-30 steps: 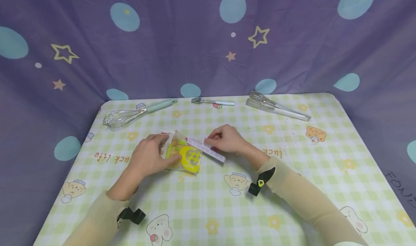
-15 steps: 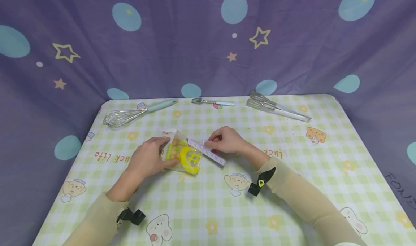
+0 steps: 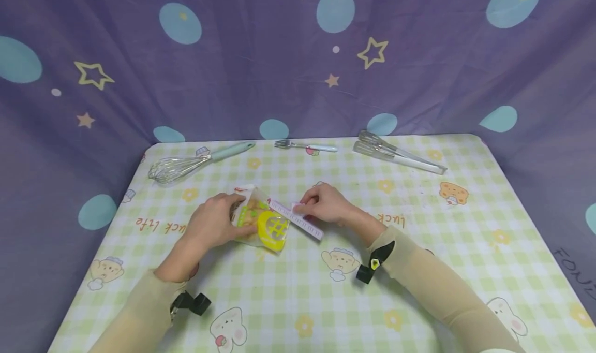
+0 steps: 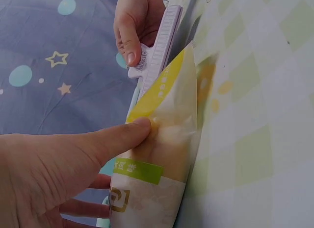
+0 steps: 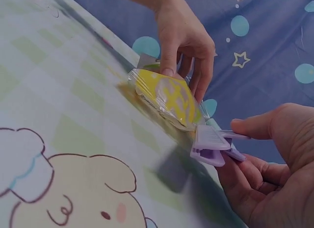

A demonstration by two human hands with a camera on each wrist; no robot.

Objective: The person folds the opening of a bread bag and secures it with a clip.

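Observation:
My left hand (image 3: 211, 223) grips a clear and yellow food bag (image 3: 273, 233) from its left side, the thumb lying across the front in the left wrist view. Pale tan pieces show through the plastic. Between thumb and fingers, my right hand (image 3: 326, 204) pinches the handle of a lavender bag clip (image 5: 211, 142). Ridges line the long bar of this clip, which slants along the bag's right edge. Its jaws stand a little apart in the right wrist view. Whether the bag's edge lies inside them I cannot tell.
Along the back of the table lie a whisk (image 3: 179, 169) with a pale green handle, a small fork (image 3: 307, 146) and metal tongs (image 3: 398, 153). A checked cloth (image 3: 261, 301) covers the table. Behind it hangs a purple curtain (image 3: 261, 58).
My left hand and the bag have shifted slightly, and the left thumb sits a little lower. The clip's near end has dipped slightly toward me, still pinched by my right hand.

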